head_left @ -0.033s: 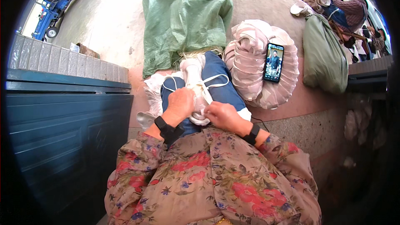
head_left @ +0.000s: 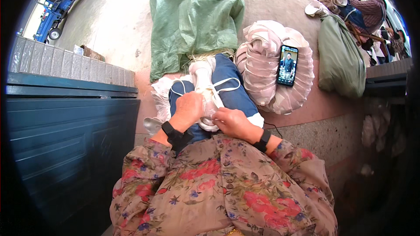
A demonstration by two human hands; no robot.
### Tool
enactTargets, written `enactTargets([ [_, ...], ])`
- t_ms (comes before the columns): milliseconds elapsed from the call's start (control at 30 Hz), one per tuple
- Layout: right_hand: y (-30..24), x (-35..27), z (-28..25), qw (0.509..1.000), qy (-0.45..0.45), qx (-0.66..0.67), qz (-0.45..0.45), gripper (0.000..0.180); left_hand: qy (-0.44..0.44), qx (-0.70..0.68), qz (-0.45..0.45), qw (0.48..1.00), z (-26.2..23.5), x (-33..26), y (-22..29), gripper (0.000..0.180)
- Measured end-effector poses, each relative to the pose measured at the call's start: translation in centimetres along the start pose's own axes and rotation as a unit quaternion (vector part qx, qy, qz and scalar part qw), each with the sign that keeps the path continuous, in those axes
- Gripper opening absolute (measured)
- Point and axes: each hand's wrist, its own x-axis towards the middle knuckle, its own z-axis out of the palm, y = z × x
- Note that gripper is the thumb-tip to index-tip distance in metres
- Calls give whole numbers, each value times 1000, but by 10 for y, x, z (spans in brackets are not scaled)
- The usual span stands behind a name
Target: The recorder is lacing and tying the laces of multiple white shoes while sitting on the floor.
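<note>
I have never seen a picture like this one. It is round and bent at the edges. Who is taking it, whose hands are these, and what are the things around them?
There is no machine here. A person wears a wide fisheye camera on the head, looking down, so straight edges curve near the rim. The flowered sleeves at the bottom are that person's own arms. The left hand and the right hand both hold a white shoe with loose laces, resting on the lap. Ahead lies a green sack. To the right, a phone with a lit screen leans on a stack of pale pieces. Farther right is a second sack, with another person sitting behind it.
</note>
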Motion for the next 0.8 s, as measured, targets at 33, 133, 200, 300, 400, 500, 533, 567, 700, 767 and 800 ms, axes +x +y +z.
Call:
enactTargets([
  [33,4,3,5,999,-9,-13,-32,13,-6,-10,-9,1000,0,1,-1,11],
  [133,8,17,10,997,35,-53,-47,14,-2,-24,-22,999,1,0,0,12],
  [200,13,26,7,995,30,-89,-24,16,8,-27,-24,999,5,-1,-2,13],
  [300,18,29,6,991,17,-135,-10,18,-4,-43,-38,998,10,1,-7,15],
  [400,20,30,6,989,18,-145,-16,18,2,-140,-26,990,11,2,-11,15],
  [500,21,30,6,989,28,-145,-13,16,-19,-315,-62,947,11,4,-17,17],
  [533,21,29,6,989,29,-144,-14,16,-37,-288,-69,955,10,5,-19,17],
  [567,21,30,6,989,28,-145,-16,16,-54,-260,-77,961,10,5,-20,17],
  [700,23,30,3,991,35,-133,0,18,-13,-121,-52,991,17,9,-10,16],
  [767,26,28,2,990,36,-133,9,19,-1,-225,-23,974,23,14,-7,14],
  [800,26,29,4,991,39,-126,12,20,-1,-228,-17,973,23,15,-6,14],
])
